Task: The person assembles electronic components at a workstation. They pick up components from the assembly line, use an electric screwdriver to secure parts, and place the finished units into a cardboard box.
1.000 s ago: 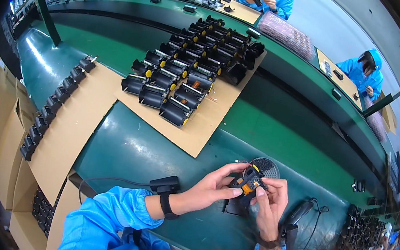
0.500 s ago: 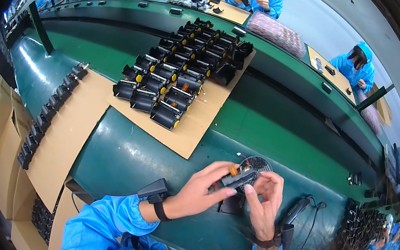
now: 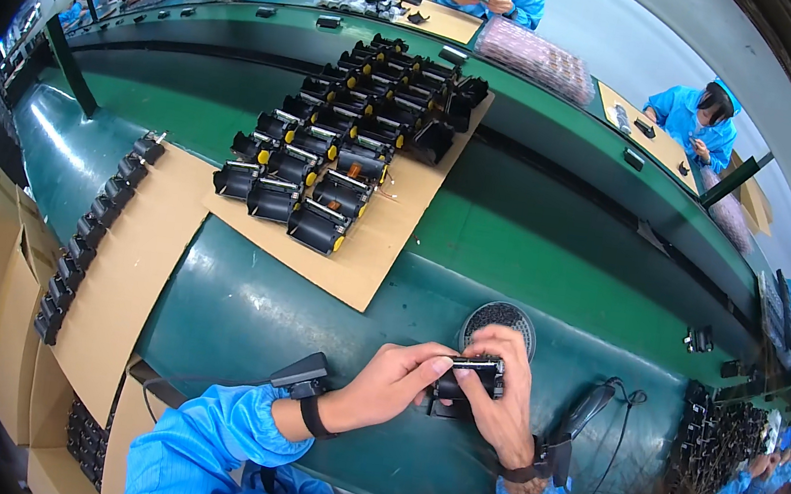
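My left hand pinches the left end of a black plastic housing between thumb and fingers. My right hand is closed on the same housing, its thumb along the near side and the fingers bent over the far side. A thin pale strip runs along the top of the housing. Just beyond the hands stands a round dish filled with small dark pieces, too small to name. Under the housing, a dark block on the bench shows only in part.
Rows of similar black housings lie on cardboard at mid-left. Another line of black parts edges the left cardboard. A black handheld tool with a cable lies right of my hand. Co-workers in blue sit beyond the green conveyor.
The housing has been turned: its orange piece and wires faced up before, and now its smooth black side and pale strip show. My right fingers have closed over it. The view shifted slightly.
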Demonstrator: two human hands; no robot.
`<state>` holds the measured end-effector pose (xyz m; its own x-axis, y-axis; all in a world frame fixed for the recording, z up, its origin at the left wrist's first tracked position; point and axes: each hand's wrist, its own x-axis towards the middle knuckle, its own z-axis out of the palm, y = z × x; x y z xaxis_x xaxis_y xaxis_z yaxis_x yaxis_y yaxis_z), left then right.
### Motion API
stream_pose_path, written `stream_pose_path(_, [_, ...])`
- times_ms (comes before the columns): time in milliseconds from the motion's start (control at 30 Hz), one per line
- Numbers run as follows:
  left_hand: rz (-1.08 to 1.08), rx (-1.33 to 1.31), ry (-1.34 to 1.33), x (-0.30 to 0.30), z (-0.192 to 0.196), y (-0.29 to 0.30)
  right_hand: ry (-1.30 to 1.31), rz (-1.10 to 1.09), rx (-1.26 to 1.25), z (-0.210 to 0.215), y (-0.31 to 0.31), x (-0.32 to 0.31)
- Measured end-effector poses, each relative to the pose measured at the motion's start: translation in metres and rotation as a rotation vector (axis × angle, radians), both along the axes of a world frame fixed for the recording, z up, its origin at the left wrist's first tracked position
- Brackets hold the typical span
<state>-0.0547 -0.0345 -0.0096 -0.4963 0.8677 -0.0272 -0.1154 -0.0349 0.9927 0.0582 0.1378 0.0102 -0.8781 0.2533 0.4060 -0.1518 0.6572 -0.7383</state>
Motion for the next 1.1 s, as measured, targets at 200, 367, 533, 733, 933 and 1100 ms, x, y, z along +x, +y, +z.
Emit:
stream_pose_path(200, [0.073,0.05,0.324,-0.006,0.01,-0.003,-0.336,-0.046,-0.296,0.039,0.001,0.014])
stream_pose_path(367, [-0.021,-0.007,0.242,-0.006,0.012,-0.002,-0.404,-0.12,-0.301,0.033,-0.002,0.026])
stream_pose_path(533, [-0.023,-0.029,0.299,-0.003,0.012,0.001,-0.303,-0.074,-0.138,0.033,-0.005,0.03])
stream_pose_path(733, [-0.034,0.027,0.44,0.002,0.012,0.002,-0.345,-0.038,-0.276,0.025,0.003,0.04])
stream_pose_path(933, [-0.013,0.023,0.495,0.011,0.011,0.0,-0.386,-0.16,-0.221,0.033,-0.009,0.045])
stream_pose_path(1100, [0.105,0.157,0.995,0.019,0.03,-0.003,-0.444,-0.243,-0.326,0.034,-0.009,0.05])
